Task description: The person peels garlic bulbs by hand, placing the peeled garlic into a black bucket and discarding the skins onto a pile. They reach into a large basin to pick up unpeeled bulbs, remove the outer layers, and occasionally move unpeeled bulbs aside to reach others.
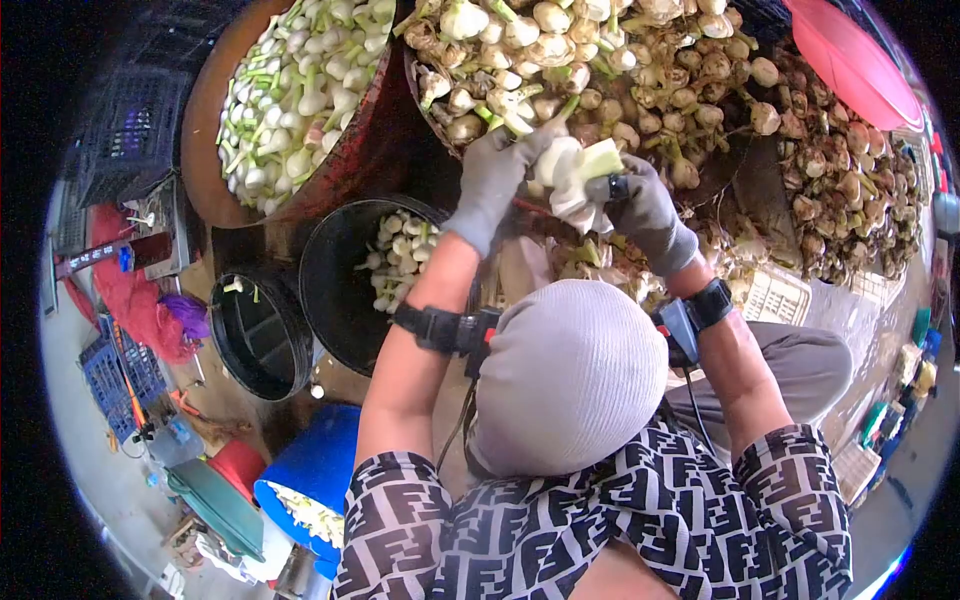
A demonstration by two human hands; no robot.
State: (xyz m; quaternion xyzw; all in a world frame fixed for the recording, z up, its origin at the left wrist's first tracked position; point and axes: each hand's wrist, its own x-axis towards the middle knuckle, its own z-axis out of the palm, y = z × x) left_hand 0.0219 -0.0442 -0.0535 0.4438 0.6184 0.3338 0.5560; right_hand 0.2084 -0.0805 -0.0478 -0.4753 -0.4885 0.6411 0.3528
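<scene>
My left hand [492, 185], in a grey glove, has its fingers closed on a whitish garlic bulb [560, 160]. Close beside it, my right hand [648, 212], also gloved, is closed around a small dark object [606, 188] that I cannot make out clearly. Loose white peel [577, 205] and a pale green stem piece [601, 158] show between the hands. Just beyond them lies a large heap of unpeeled garlic [690, 80]. Below the hands are more scraps of skin.
A large tub of white garlic [308, 90] stands at upper left, with a black tub of bulbs [402, 240] nearer. Further left are a smaller black bucket [258, 330] and blue barrel [310, 460]. A pink basin [860, 60] and brownish bulbs [850, 190] are at right.
</scene>
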